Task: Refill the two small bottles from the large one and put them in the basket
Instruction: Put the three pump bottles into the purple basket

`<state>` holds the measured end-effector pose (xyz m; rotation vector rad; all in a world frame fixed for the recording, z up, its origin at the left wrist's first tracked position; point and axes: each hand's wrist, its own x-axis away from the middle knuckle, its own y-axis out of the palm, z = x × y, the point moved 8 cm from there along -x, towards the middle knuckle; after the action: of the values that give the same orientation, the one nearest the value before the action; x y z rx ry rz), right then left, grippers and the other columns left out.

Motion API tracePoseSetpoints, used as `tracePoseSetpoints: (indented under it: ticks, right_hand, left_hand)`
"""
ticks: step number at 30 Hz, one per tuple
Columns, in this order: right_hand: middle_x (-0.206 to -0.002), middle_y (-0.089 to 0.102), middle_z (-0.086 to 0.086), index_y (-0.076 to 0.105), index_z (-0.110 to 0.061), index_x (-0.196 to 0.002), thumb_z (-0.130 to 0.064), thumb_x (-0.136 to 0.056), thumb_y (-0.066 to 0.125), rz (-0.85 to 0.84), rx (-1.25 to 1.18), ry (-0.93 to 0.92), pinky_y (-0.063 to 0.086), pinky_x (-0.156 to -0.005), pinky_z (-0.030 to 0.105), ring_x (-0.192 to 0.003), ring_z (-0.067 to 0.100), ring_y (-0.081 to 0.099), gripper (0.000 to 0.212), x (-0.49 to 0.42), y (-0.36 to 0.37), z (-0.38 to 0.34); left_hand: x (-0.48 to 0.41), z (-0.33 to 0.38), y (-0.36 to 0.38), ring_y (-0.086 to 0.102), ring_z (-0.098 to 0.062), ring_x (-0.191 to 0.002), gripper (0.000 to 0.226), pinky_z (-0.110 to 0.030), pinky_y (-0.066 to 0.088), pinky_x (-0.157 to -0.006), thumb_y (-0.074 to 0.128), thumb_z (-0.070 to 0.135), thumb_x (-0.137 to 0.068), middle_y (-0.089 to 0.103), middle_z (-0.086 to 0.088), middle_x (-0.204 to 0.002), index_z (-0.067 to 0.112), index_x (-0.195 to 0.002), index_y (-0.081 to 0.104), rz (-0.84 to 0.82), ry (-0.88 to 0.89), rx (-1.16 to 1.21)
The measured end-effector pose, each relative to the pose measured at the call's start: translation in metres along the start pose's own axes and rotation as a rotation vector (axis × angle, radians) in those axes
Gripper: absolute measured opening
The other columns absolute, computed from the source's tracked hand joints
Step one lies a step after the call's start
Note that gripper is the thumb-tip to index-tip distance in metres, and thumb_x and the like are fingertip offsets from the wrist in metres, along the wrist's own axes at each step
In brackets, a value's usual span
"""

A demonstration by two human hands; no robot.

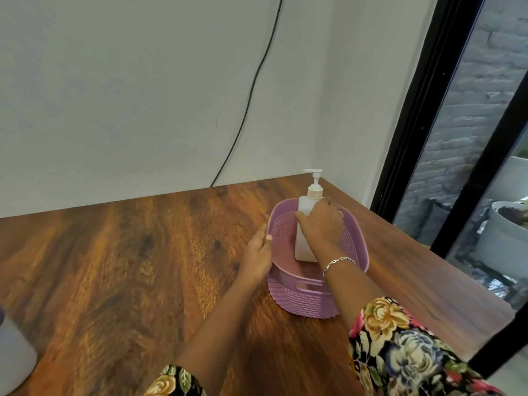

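A pale container [14, 352], cut off by the frame, stands at the near left of the wooden surface [128, 267]. Further in, the left hand [258, 250] grips the purple basket [303, 301] by its left rim while the right hand [321, 224] clasps a white pump bottle [304, 247], upright inside. Seating it tight to one side should leave room for the second. Nothing blocks the basket; a black cable [251, 90] hangs down the wall behind.

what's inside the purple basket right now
A white pump bottle is in the basket, gripped by the right hand. That hand and wrist hide the basket's right side.
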<state>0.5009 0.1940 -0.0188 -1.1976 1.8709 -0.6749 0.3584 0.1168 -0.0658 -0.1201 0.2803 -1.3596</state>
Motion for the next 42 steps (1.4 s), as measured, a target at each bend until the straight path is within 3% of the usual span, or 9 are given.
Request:
tracePoseSetpoints:
  ticks: [7,12,16,20,28,31,33,36,42]
  right_hand:
    - [-0.134,0.046,0.019,0.032,0.004,-0.138,-0.037,-0.086,0.064,-0.035,0.041,-0.003,0.046,-0.091,0.036,-0.116,0.033,0.052,0.074,0.001,0.008,0.000]
    - [-0.138,0.041,0.021,0.025,0.007,-0.141,-0.036,-0.088,0.062,-0.060,0.060,0.001,0.045,-0.093,0.036,-0.119,0.034,0.051,0.078,0.000,0.010,0.001]
    - [-0.140,0.039,0.022,0.021,0.008,-0.142,-0.036,-0.089,0.060,-0.070,0.085,-0.009,0.044,-0.094,0.037,-0.120,0.035,0.050,0.079,0.000,0.011,0.001]
    - [-0.141,0.037,0.022,0.018,0.008,-0.143,-0.037,-0.089,0.059,-0.074,0.091,-0.017,0.044,-0.095,0.037,-0.121,0.035,0.049,0.081,0.001,0.011,0.002]
    - [-0.145,0.033,0.022,0.016,0.006,-0.144,-0.035,-0.087,0.063,-0.097,0.075,-0.006,0.046,-0.093,0.039,-0.121,0.036,0.050,0.085,-0.004,0.015,0.005]
    - [-0.147,0.031,0.021,0.013,0.005,-0.145,-0.025,-0.089,0.063,-0.086,0.084,-0.021,0.047,-0.093,0.037,-0.121,0.036,0.051,0.081,-0.004,0.016,0.005]
    - [-0.147,0.031,0.021,0.013,0.005,-0.145,-0.021,-0.089,0.062,-0.081,0.085,-0.026,0.047,-0.094,0.037,-0.122,0.035,0.050,0.079,-0.003,0.016,0.006]
    - [-0.147,0.030,0.021,0.009,0.005,-0.146,-0.024,-0.087,0.065,-0.099,0.051,-0.011,0.043,-0.099,0.037,-0.126,0.036,0.045,0.086,-0.003,0.017,0.008]
    - [-0.151,0.015,0.024,0.003,0.001,-0.147,-0.032,-0.081,0.071,-0.092,0.026,-0.062,0.016,-0.117,0.045,-0.141,0.039,0.017,0.101,-0.003,0.005,-0.005]
  left_hand:
    - [0.001,0.003,0.000,0.041,-0.002,-0.112,0.040,-0.015,0.035,-0.090,0.028,0.016,-0.104,0.047,0.006,-0.127,0.014,-0.142,0.038,-0.007,0.030,0.004]
    - [-0.001,-0.001,0.000,0.044,-0.006,-0.116,0.040,-0.021,0.038,-0.098,0.029,0.016,-0.104,0.048,-0.003,-0.138,0.013,-0.142,0.038,-0.021,0.030,-0.003]
    - [-0.002,0.001,0.000,0.045,-0.005,-0.114,0.040,-0.019,0.037,-0.094,0.028,0.017,-0.104,0.049,-0.002,-0.136,0.014,-0.142,0.038,-0.027,0.041,-0.039]
    - [-0.001,0.000,0.000,0.041,-0.006,-0.123,0.041,-0.022,0.035,-0.100,0.028,0.020,-0.104,0.044,0.001,-0.140,0.014,-0.144,0.034,-0.034,0.039,-0.092]
    - [0.004,0.011,-0.001,0.028,0.003,-0.113,0.041,-0.011,0.024,-0.092,0.027,0.020,-0.104,0.037,-0.003,-0.147,0.015,-0.145,0.032,-0.068,0.076,-0.203]
    - [0.004,0.011,-0.001,0.030,0.000,-0.124,0.042,-0.014,0.023,-0.098,0.026,0.021,-0.104,0.034,-0.002,-0.150,0.016,-0.145,0.031,-0.073,0.089,-0.251]
    - [0.003,0.010,-0.001,0.028,-0.010,-0.137,0.042,-0.016,0.021,-0.102,0.026,0.021,-0.105,0.032,-0.003,-0.152,0.016,-0.146,0.030,-0.073,0.094,-0.278]
    - [0.000,0.008,0.001,0.022,-0.015,-0.143,0.043,-0.021,0.019,-0.109,0.025,0.023,-0.105,0.028,-0.003,-0.154,0.016,-0.147,0.028,-0.074,0.091,-0.353]
    - [-0.005,0.003,-0.013,0.006,-0.015,-0.147,0.053,-0.034,0.010,-0.118,0.025,0.036,-0.103,0.011,-0.001,-0.159,0.017,-0.151,0.013,0.042,0.094,-0.510]
